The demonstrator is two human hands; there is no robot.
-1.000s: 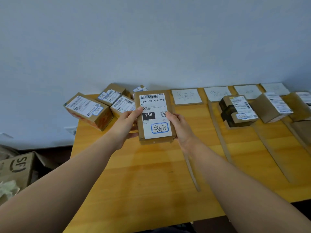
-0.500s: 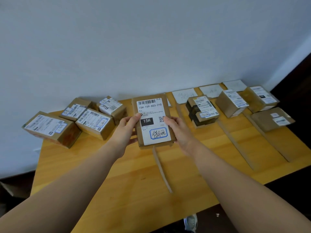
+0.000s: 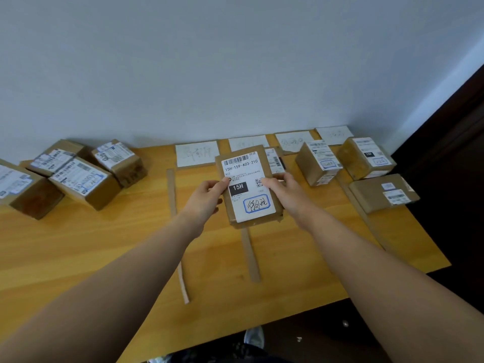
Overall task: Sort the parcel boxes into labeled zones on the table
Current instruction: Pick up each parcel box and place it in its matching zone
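I hold a flat brown parcel box (image 3: 248,189) above the middle of the wooden table (image 3: 91,258), label up, reading 15H with blue handwriting. My left hand (image 3: 207,197) grips its left edge and my right hand (image 3: 282,189) its right edge. White zone labels (image 3: 197,153) lie along the far edge by the wall, and cardboard strips (image 3: 250,255) split the table into zones. Unsorted boxes (image 3: 81,179) sit in a heap at the far left. Sorted boxes (image 3: 318,163) stand in the right-hand zones; one box behind the held parcel is mostly hidden.
The white wall runs right behind the table. The table's right edge (image 3: 432,247) drops to a dark floor beside a dark door frame. A shoe (image 3: 254,336) shows under the near edge. Bare wood lies between the strips near me.
The view has swung to the right, so the sorted zones sit nearer the centre. The held parcel has moved right over the table, from the left pile's side to above a dividing strip.
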